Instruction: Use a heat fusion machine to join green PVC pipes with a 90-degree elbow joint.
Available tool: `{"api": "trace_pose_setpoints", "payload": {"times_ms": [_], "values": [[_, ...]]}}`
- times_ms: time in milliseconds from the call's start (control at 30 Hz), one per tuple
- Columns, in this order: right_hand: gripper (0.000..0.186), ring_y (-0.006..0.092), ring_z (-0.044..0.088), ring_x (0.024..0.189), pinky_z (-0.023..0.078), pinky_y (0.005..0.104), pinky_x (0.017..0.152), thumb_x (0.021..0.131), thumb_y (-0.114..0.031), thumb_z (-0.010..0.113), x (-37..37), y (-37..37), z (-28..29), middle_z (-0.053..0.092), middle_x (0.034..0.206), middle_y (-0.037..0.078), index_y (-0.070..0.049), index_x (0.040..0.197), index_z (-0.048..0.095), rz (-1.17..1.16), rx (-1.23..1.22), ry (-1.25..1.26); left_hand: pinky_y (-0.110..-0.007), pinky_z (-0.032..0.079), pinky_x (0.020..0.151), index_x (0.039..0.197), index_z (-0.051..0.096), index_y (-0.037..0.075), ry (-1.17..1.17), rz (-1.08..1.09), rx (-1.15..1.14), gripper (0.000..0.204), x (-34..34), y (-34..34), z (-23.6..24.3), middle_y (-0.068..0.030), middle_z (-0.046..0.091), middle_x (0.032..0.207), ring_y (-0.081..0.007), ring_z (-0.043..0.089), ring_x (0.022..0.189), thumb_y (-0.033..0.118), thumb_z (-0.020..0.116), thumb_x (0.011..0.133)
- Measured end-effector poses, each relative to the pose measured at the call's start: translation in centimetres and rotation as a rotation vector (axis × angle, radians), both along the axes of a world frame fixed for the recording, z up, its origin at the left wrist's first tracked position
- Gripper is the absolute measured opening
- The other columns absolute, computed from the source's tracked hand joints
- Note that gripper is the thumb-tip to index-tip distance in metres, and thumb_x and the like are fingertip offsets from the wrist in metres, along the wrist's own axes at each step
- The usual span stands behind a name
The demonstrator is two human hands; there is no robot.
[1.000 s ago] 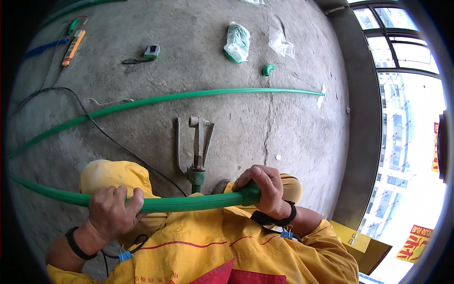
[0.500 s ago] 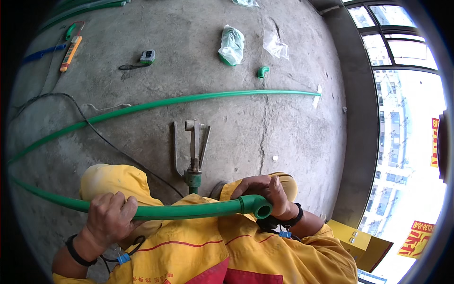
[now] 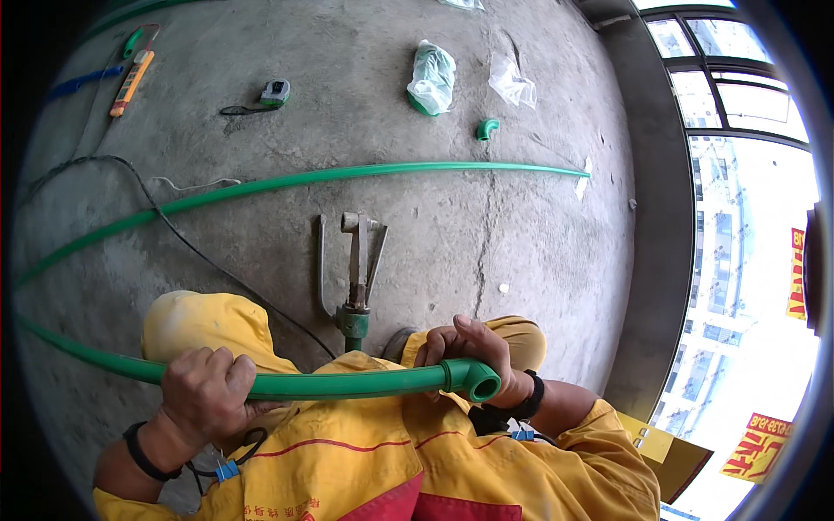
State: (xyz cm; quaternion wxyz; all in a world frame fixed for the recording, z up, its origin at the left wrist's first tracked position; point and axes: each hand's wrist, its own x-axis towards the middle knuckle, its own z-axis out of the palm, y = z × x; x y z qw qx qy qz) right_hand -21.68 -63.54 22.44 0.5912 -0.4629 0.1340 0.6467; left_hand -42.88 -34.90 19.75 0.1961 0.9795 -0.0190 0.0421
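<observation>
A long green plastic pipe [image 3: 339,385] lies across my lap and curves off to the left edge. Its right end carries a green elbow fitting [image 3: 476,379], whose open mouth faces toward me. My left hand [image 3: 208,386] is closed in a fist around the pipe over my left thigh. My right hand [image 3: 473,347] is wrapped round the pipe from behind, beside the elbow, with its thumb raised clear; part of the fingers is hidden behind the pipe. Between my knees stands a metal tool with a green collar [image 3: 352,321] and upright grey arms.
Another green pipe length [image 3: 347,174] stretches across the concrete floor [image 3: 556,252]. Beyond it lie a tape measure [image 3: 274,94], a loose green elbow [image 3: 487,129], a plastic bag of green parts [image 3: 431,78] and an orange power strip [image 3: 133,84]. A black cable [image 3: 191,246] crosses at left.
My right hand has shifted slightly left along the pipe, its fingers now curling further round behind it. The left hand keeps its hold, and the view has moved slightly.
</observation>
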Motion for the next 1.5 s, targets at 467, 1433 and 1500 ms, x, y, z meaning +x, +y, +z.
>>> {"api": "trace_pose_setpoints", "payload": {"times_ms": [467, 1433, 1500], "values": [[0.069, 0.0253, 0.069, 0.08, 0.056, 0.0356, 0.071, 0.094, -0.058, 0.052, 2.6, -0.7, 4.2, 0.067, 0.092, 0.017, 0.007, 0.115, 0.058, 0.263, 0.081, 0.011, -0.038, 0.038, 0.051, 0.073, 0.052, 0.004, -0.246, 0.109, 0.064, 0.043, 0.8, 0.2, 0.3, -0.0068, 0.043, 0.065, -0.0234, 0.049, 0.056, 0.041, 0.074, 0.079], [0.06, 0.0123, 0.052, 0.057, 0.04, 0.0251, 0.053, 0.105, -0.041, 0.031, 0.1, -1.2, 2.5, 0.061, 0.072, 0.008, 0.008, 0.123, 0.059, 0.317, 0.095, -0.352, -0.038, 0.041, 0.044, 0.058, 0.048, 0.008, 0.046, -0.055, -0.078, 0.064, -0.3, 0.8, -0.2, -0.0087, 0.047, 0.059, -0.026, 0.05, 0.046, 0.067, 0.06, 0.081], [0.054, 0.0099, 0.053, 0.06, 0.042, 0.023, 0.055, 0.106, -0.043, 0.032, 0.3, -0.7, 2.9, 0.058, 0.077, 0.004, 0.003, 0.12, 0.056, 0.317, 0.077, -0.355, -0.038, 0.041, 0.044, 0.058, 0.047, 0.008, 0.012, -0.04, -0.061, 0.065, -0.4, 0.7, -0.4, -0.0082, 0.045, 0.059, -0.0257, 0.05, 0.046, 0.067, 0.06, 0.082]]}}
